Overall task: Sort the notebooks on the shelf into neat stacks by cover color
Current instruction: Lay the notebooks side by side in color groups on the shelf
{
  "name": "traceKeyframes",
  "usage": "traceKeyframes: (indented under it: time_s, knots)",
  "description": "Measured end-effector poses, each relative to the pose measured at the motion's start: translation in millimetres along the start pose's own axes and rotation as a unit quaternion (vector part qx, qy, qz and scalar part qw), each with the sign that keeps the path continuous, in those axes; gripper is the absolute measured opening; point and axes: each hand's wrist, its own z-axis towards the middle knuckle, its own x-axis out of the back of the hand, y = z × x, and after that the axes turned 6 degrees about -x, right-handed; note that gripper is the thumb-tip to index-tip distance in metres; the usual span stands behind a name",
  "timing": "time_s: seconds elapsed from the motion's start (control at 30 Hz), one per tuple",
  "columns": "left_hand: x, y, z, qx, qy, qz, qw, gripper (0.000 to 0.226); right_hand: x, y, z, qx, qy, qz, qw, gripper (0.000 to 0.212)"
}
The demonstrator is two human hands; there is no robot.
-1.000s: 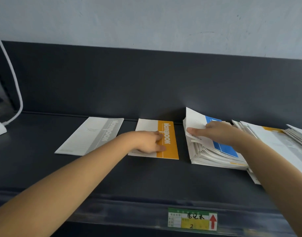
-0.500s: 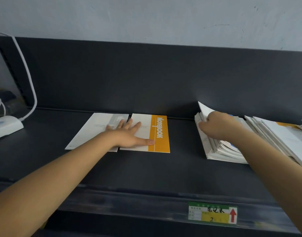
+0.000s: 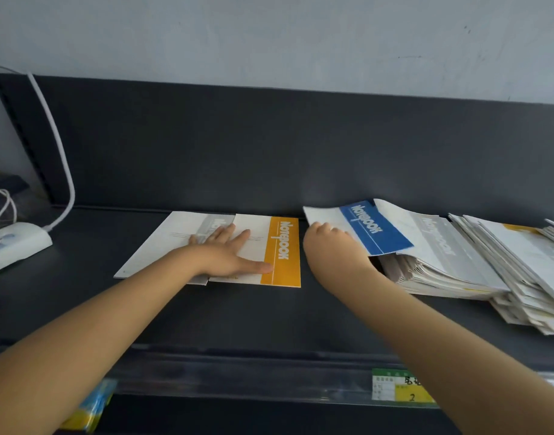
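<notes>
Lowest in the frame, at bottom right: a green-and-yellow price tag (image 3: 401, 387) on the front rail of the shelf (image 3: 238, 315).

Further in, at centre: left grip (image 3: 225, 255) spread flat, fingers straight, pressing on the white part of the orange notebook (image 3: 282, 249). A second ago lay apart from the grey notebook (image 3: 162, 243) to its left; now covers that one's right edge. Two colours overlapping, so probably needs pulling apart again.

Just right of centre: right grip (image 3: 329, 243) curled round the near left edge of the blue notebook (image 3: 373, 229), apparently pinching it; thumb hidden. Half a second ago buried in the unsorted pile (image 3: 451, 262); now holds the blue cover raised off the pile's top, left end out over bare shelf. Reads as pick done, placing not yet: no blue stack anywhere so far.

Towards the right edge: pile fanned and sloppy, grey cover on top, orange peeking out deeper in.

At far left: a white charger (image 3: 18, 243) with its cable (image 3: 59, 146).

Behind all: dark back panel, then pale wall.
</notes>
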Motion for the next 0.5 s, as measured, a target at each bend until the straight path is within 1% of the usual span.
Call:
traceKeyframes:
  time_s: [0.07,0.13,0.3,0.4,0.5]
  knots:
    - [1,-9,-5,0.007,0.002,-0.012,1.000,0.112,-15,-5,0,-0.009,-0.047,0.016,0.999,0.038]
    - [2,-19,-9,0.012,0.000,-0.016,1.000,0.114,-24,-11,-3,-0.027,-0.073,0.030,0.996,0.039]
    - [5,-30,-9,0.015,-0.004,-0.007,1.000,0.120,-23,-20,-6,-0.025,-0.075,0.091,0.993,0.036]
    - [1,-22,-6,0.009,0.011,0.008,1.000,0.121,-20,-18,-6,-0.024,-0.082,0.105,0.991,0.053]
    - [-2,-10,-3,-0.009,0.017,0.006,1.000,0.111,-23,-12,-7,-0.017,-0.129,0.126,0.983,0.067]
